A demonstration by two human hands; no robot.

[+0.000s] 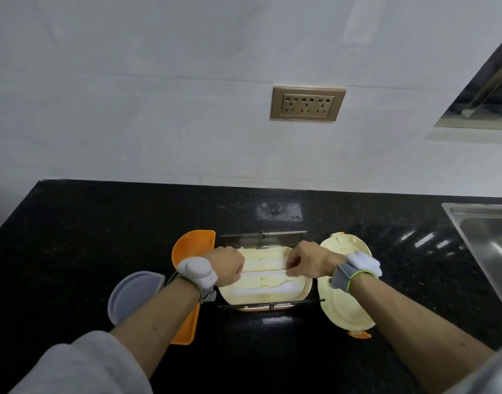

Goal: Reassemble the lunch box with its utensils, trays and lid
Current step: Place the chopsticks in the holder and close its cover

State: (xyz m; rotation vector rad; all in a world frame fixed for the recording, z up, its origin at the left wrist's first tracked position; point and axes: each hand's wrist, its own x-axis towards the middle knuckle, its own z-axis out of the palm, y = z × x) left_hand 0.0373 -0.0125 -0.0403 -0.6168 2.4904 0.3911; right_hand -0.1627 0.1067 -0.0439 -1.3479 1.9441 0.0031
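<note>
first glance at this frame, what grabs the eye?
Dead centre on the black countertop, the left hand and right hand pinch a thin white utensil over the cream utensil tray. An orange tray and a grey lid lie to its left, a cream oval lid to its right. On the wall above sits a brass socket plate.

We find no text, label, brand, number or sign that can be read anywhere in this view. The wall socket plate (308,104) shows only its pin holes, and the cream lunch box (265,280) and its parts on the table (102,223) carry no print that we can make out.
</note>
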